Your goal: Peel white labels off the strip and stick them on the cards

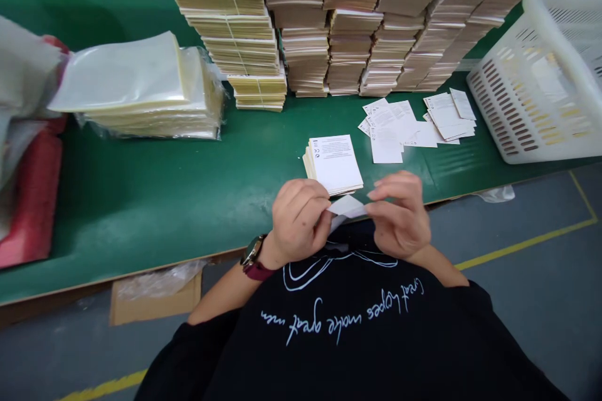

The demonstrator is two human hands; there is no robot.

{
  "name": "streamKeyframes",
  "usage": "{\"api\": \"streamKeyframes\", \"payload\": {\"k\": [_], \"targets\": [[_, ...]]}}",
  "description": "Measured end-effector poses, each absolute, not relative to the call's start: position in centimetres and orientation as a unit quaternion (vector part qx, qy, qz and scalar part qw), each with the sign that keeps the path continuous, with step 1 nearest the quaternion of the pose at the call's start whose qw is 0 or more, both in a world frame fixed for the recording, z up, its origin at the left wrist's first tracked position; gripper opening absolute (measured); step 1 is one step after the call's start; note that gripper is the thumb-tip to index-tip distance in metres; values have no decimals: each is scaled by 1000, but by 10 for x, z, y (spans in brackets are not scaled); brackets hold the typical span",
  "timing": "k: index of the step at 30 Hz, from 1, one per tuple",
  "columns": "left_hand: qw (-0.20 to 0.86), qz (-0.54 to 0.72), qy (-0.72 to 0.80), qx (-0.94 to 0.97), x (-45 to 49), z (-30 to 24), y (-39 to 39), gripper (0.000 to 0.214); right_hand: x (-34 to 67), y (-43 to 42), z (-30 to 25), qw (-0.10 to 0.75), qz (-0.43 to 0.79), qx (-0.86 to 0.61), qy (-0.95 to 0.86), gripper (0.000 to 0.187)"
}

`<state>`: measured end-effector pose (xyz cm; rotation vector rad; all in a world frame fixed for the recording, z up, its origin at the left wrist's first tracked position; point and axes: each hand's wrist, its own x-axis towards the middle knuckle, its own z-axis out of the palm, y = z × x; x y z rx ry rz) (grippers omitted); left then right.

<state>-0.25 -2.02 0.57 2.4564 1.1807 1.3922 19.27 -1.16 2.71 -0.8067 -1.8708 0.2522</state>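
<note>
Close to my body, a small white folded paper (347,207) is stretched between both hands, its fold facing up. My left hand (301,219), with a watch on its wrist, pinches the paper's left end. At the right end, the thumb and fingers of my right hand (399,213) close on its edge, other fingers curled above. Just beyond the hands lies a stack of white printed cards (336,163). Loose printed slips (390,128) are spread out farther right, with more slips (449,116) overlapping beside them.
Tall bundles of paper (348,44) stand along the back of the green table (188,194). Clear plastic sleeves (126,75) are piled at left, near a red object (32,194). A white slotted basket (517,100) stands at the right edge. Cardboard (155,301) lies under the table.
</note>
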Motion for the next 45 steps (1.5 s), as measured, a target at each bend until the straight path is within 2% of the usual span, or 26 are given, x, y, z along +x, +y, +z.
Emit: {"api": "streamKeyframes", "payload": {"k": [2, 4, 7, 11, 18, 24, 25, 28, 29, 34, 39, 42, 45], "targets": [[28, 463, 387, 797, -3, 0, -19, 11, 196, -4, 32, 557, 113, -361, -739, 18], [19, 468, 380, 797, -3, -6, -17, 14, 196, 7, 37, 552, 150, -435, -695, 14], [3, 460, 369, 808, -2, -11, -15, 19, 186, 24, 40, 462, 209, -514, -692, 9], [-12, 456, 373, 808, -1, -11, -16, 19, 169, 38, 32, 382, 255, -526, -716, 12], [-12, 446, 382, 810, -3, -8, -16, 16, 162, 44, 27, 332, 219, -522, -755, 12], [1, 434, 364, 824, -3, -9, -15, 17, 162, 45, 28, 274, 128, -524, -796, 7], [1, 436, 363, 824, -3, -9, -15, 17, 165, 46, 28, 272, 119, -539, -788, 8], [8, 439, 362, 822, -4, -10, -15, 15, 179, 54, 27, 285, 116, -600, -738, 34], [12, 440, 362, 822, -4, -10, -15, 14, 184, 56, 27, 286, 128, -617, -722, 37], [24, 440, 354, 825, -5, -11, -17, 10, 192, 54, 23, 269, 303, -598, -691, 31], [34, 439, 355, 825, -4, -10, -18, 8, 189, 56, 10, 343, 488, -534, -599, 33], [31, 435, 356, 826, -4, -9, -17, 7, 188, 58, 8, 374, 517, -519, -568, 31], [23, 429, 359, 829, -3, -8, -17, 6, 184, 57, 9, 405, 472, -536, -571, 29]]}}
